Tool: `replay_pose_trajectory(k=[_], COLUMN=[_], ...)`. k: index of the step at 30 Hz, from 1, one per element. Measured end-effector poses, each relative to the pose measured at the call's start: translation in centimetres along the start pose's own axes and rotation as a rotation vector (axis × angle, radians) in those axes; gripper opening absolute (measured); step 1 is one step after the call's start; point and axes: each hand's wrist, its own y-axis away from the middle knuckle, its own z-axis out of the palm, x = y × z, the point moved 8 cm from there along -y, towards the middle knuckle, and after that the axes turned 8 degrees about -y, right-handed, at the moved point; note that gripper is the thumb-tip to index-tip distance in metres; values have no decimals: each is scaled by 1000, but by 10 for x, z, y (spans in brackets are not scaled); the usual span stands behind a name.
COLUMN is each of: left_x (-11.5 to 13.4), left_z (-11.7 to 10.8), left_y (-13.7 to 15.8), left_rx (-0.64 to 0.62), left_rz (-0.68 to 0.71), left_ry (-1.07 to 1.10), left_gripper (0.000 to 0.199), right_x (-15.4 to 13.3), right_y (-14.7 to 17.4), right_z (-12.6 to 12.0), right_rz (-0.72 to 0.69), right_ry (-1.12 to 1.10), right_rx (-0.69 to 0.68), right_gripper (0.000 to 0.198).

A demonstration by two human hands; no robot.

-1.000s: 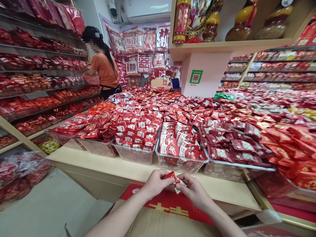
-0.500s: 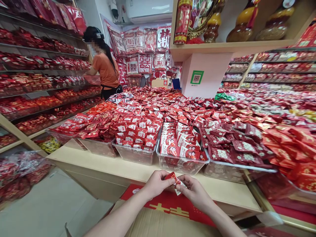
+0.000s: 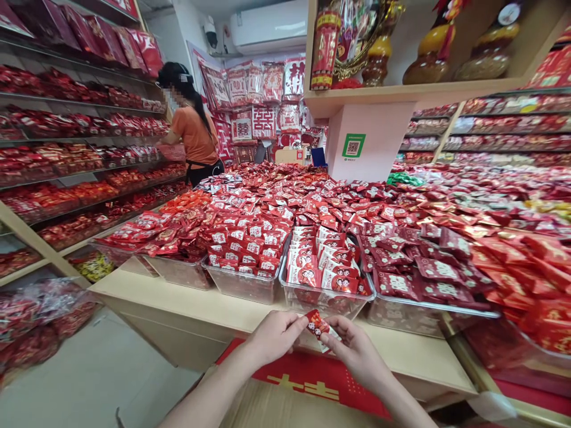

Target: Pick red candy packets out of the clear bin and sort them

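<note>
Small glossy red-n-white packet [image 3: 316, 324] is just in front of clear rectangular plastic tray [image 3: 322, 301], bare L hand [image 3: 275, 336] n R hand [image 3: 353, 345] each pinching an end, nearly closed. IMO go light, avoid crushing.

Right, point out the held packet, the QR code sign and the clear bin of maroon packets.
Red-and-white packet [image 3: 317, 325], head view: printed red front.
QR code sign [image 3: 354, 147], head view: code's centre.
Clear plastic bin [image 3: 408, 321], head view: front wall.

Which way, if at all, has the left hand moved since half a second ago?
Yes: the left hand has shifted slightly to the left, judged against the clear tray just beyond it.
</note>
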Motion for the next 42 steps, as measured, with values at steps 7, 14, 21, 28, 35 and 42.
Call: replay_pose_trajectory(k=[7, 14, 21, 28, 35, 42], left_x=[63, 115, 104, 92, 91, 88], left_z=[-51, -94, -75, -80, -82, -81], left_y=[11, -77, -148, -157, -151, -140], left_rx=[189, 390, 220, 207, 214, 184], left_rz=[80, 324, 242, 146, 80, 66], left_ry=[-278, -771, -1034, -1169, -1203, -1176], left_gripper=[41, 34, 23, 25, 26, 26], right_x=[-7, -9, -11, -13, -67, -155], right_y=[2, -1, 0, 2, 4, -75], right_z=[-4, -3, -2, 0, -22, -84], right_rz=[-23, -47, -78, -62, -220, -348], right_ry=[-12, -122, -165, -131, -4, 715], right_rx=[27, 14, 8, 3, 105, 382], right_gripper=[24, 23, 20, 18, 24, 22])
